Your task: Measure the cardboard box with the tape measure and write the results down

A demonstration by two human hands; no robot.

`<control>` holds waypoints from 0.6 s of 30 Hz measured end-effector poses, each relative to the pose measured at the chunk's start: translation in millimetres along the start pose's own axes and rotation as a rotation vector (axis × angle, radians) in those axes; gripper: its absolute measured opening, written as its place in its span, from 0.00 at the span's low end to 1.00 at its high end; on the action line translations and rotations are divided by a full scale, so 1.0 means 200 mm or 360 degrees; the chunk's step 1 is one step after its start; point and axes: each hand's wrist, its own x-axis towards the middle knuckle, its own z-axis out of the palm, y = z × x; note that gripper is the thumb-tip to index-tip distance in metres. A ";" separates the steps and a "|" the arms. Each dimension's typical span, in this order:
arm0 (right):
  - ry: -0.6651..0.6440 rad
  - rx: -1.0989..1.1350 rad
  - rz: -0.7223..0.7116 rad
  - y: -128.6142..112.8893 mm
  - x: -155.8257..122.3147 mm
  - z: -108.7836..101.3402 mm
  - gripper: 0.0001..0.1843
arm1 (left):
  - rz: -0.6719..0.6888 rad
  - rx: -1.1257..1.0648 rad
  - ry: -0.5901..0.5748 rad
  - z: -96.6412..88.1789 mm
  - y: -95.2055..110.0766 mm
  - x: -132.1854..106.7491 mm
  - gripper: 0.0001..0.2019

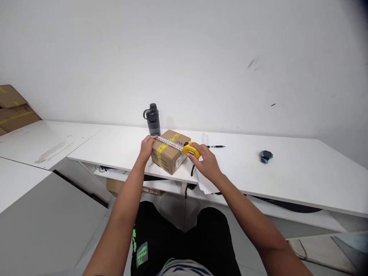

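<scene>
Stretching a tape blade (pixel 170 143) over the top of a taped cardboard box (pixel 172 154), set near the front edge of the white table (pixel 293 174). Pressing the blade's end at the box's left top edge with the bent fingers of the left hand (pixel 148 145); impossible to tell the seating of the hook beneath them. Gripping the yellow case (pixel 192 150) at the opposite edge in the right hand (pixel 208 163), thumb below, fingers over the top. Judging from this, well into measuring across the top: done with drawing out the blade and lining it up, seemingly not yet done with taking the figure or winding the blade back. Hard to read the last mark, with the case covering the box's right edge. Worth minding the dark bottle (pixel 153 124), just behind the left hand towards the table's back edge, and the white papers (pixel 207 184) hanging over the front edge below the right hand. Visible beyond that hand, a pen (pixel 217 146); farther towards the table's right end, a small dark object (pixel 266 156), too unclear to name.
</scene>
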 end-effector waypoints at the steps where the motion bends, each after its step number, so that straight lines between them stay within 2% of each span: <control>1: 0.0011 -0.0002 0.0000 0.00 0.00 0.00 0.22 | 0.0002 -0.0003 0.0002 0.00 0.00 0.00 0.09; 11: 0.0032 -0.0021 0.0012 -0.01 -0.01 0.01 0.23 | -0.0001 -0.0018 0.0005 0.00 0.00 -0.01 0.10; 14: 0.0043 0.0042 -0.0023 0.04 -0.05 0.06 0.22 | -0.0005 -0.0054 -0.0001 0.00 0.00 0.00 0.09; 18: 0.0194 0.0146 -0.0040 0.12 -0.13 0.18 0.21 | -0.0016 -0.0056 0.0000 0.00 -0.01 0.00 0.09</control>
